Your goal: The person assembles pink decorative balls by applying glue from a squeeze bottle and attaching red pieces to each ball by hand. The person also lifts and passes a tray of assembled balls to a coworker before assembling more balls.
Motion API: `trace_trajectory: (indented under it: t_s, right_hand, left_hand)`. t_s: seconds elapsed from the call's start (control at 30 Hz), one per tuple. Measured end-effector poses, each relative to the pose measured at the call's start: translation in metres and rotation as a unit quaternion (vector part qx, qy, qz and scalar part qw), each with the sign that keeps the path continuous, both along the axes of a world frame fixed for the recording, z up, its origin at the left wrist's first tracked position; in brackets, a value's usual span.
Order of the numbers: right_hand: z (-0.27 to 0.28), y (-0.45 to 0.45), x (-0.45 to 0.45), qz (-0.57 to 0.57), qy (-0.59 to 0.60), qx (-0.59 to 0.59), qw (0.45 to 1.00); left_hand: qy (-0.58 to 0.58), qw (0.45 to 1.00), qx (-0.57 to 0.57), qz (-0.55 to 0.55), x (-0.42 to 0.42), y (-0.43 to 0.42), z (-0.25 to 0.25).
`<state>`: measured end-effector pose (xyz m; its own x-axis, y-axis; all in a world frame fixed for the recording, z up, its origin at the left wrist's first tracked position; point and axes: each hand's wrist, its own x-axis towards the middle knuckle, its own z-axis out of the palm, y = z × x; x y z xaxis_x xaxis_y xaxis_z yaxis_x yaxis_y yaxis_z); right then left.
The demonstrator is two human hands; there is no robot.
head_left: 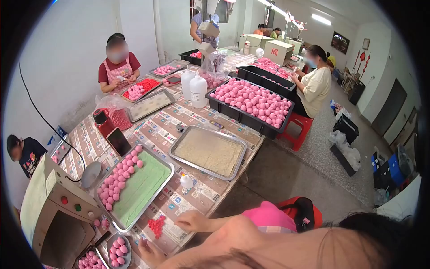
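Observation:
My right hand [192, 221] is above the table's near edge with its fingers curled together; whatever is in them, if anything, is hidden. Lower down, my left hand [152, 252] is partly cut off by my arm, its fingers slightly bent and apart, with nothing visible in them. Between the two hands lies a small pile of red pieces [156, 226]. Just beyond it, a metal tray [171, 168] has a green lining and rows of pink balls [117, 181] along its left side. A small white squeeze bottle [186, 181] stands beside the tray.
Another metal tray [244, 154] holds a beige sheet. A black crate [255, 122] is heaped with pink balls, next to white jugs [198, 91]. A beige machine [58, 201], a phone [118, 142] and a plate of balls [126, 260] are at left. Co-workers sit around the table.

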<state>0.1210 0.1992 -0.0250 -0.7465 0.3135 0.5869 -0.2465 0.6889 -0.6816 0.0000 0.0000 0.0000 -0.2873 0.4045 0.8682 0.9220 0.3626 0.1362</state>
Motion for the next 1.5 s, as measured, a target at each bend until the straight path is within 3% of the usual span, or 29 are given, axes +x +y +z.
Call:
trace_trajectory:
  t_s: [0.03,0.07,0.17,0.27,0.37,0.4,0.5,0.6,0.8,0.97,1.17,1.27,1.37,1.5]
  right_hand:
    - [0.001,0.003,0.005,-0.001,-0.007,0.007,1.000]
    - [0.002,0.005,0.009,-0.001,-0.013,0.014,1.000]
    - [0.006,-0.007,-0.006,0.028,-0.014,-0.035,0.999]
    - [0.064,-0.006,0.005,0.036,-0.036,-0.036,0.998]
    - [0.070,-0.006,0.006,0.070,-0.011,-0.021,0.997]
    - [0.073,-0.004,0.008,0.083,-0.019,-0.016,0.996]
    - [0.078,-0.002,0.010,0.114,-0.033,-0.007,0.993]
    - [0.075,0.001,0.010,0.130,-0.035,-0.006,0.991]
    - [0.027,-0.003,0.001,0.101,0.018,-0.026,0.994]
    - [0.029,0.002,0.001,0.050,-0.091,-0.041,0.994]
    - [0.030,-0.006,-0.004,0.021,-0.108,-0.123,0.986]
    - [0.027,-0.006,-0.006,0.017,-0.075,-0.076,0.994]
    - [0.025,-0.008,-0.004,0.022,-0.108,-0.125,0.986]
    - [0.020,-0.007,-0.006,0.040,-0.127,-0.214,0.968]
  left_hand:
    - [-0.203,0.978,0.043,0.035,0.026,0.010,0.015]
    - [-0.398,0.911,0.083,0.069,0.038,0.013,0.022]
    - [-0.429,0.881,-0.143,0.142,0.021,-0.002,0.036]
    - [-0.279,0.933,-0.217,0.066,0.027,0.010,0.047]
    - [-0.354,0.928,-0.117,-0.005,0.035,0.020,0.013]
    - [-0.377,0.919,-0.112,-0.013,0.038,0.023,0.023]
    - [-0.389,0.915,-0.106,-0.008,0.041,0.030,0.039]
    - [-0.343,0.935,-0.089,-0.035,0.028,0.026,0.011]
    - [-0.443,0.895,-0.049,-0.015,0.024,0.020,-0.007]
    - [-0.394,0.918,-0.047,0.010,0.028,0.026,0.008]
    - [-0.431,0.901,0.037,0.040,0.019,0.017,0.013]
    - [-0.447,0.888,0.084,0.065,0.005,0.003,0.012]
    - [-0.498,0.859,0.067,0.099,0.004,-0.008,0.027]
    - [-0.449,0.892,0.011,0.056,0.003,-0.001,0.018]
